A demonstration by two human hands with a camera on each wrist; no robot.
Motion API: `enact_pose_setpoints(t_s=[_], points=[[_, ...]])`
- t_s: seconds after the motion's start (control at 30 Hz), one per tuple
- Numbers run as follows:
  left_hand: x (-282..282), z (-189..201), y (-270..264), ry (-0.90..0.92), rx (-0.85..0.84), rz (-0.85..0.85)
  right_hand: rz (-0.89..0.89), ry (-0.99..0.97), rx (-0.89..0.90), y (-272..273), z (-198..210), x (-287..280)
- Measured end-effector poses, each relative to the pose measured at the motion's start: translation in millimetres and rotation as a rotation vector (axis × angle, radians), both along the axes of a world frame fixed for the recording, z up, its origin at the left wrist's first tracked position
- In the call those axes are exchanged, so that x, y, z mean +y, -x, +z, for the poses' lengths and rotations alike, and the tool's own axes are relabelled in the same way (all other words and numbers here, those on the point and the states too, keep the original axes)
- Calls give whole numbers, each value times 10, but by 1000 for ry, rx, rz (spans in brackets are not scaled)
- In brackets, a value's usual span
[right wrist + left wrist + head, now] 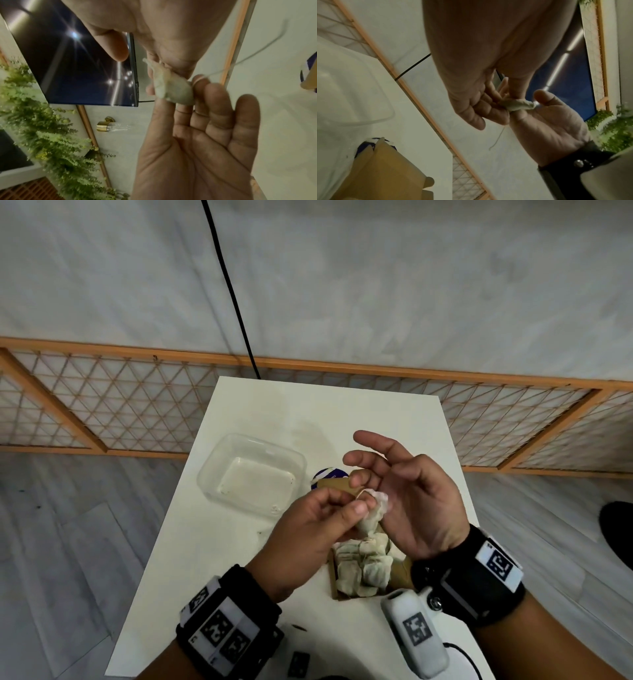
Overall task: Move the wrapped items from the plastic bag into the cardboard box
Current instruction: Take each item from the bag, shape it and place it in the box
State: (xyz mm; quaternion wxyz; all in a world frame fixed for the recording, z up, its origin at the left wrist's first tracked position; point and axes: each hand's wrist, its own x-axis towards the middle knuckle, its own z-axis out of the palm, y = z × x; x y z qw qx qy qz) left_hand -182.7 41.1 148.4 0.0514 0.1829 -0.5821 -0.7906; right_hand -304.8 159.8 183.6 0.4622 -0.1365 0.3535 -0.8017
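A small pale wrapped item (pixel 371 517) with a thin string hangs above the open cardboard box (pixel 334 587). My left hand (pixel 363 503) pinches it between thumb and forefinger. The right wrist view shows this pinch on the item (pixel 171 86), with the string looped over the forefinger. My right hand (pixel 394 474) is held palm-up beside it with relaxed, spread fingers. Its fingers touch the item's far end (pixel 518 105), and its thumb stays clear. Several more wrapped items (pixel 363 566) lie packed in the box.
An empty clear plastic tub (pixel 253 474) stands on the white table (pixel 191 577), left of the box. A blue and white packet (pixel 329 474) sits mostly hidden behind the box flap (pixel 335 484). The table is narrow, with floor on both sides.
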Motion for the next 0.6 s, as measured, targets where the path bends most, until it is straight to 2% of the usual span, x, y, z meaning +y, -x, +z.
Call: enact_pose_setpoints(t_s=[0.27, 0.47, 0.53, 0.6], points=[[-254, -20, -67, 59, -63, 168, -139, -245, 184, 37, -142, -175], [-356, -79, -96, 56, -109, 203, -133, -332, 295, 58, -350, -157], [-375, -105, -103, 79, -132, 222, -154, -377, 392, 75, -382, -149], [-403, -131, -118, 177, -160, 236, -184, -460, 557, 101, -405, -137]])
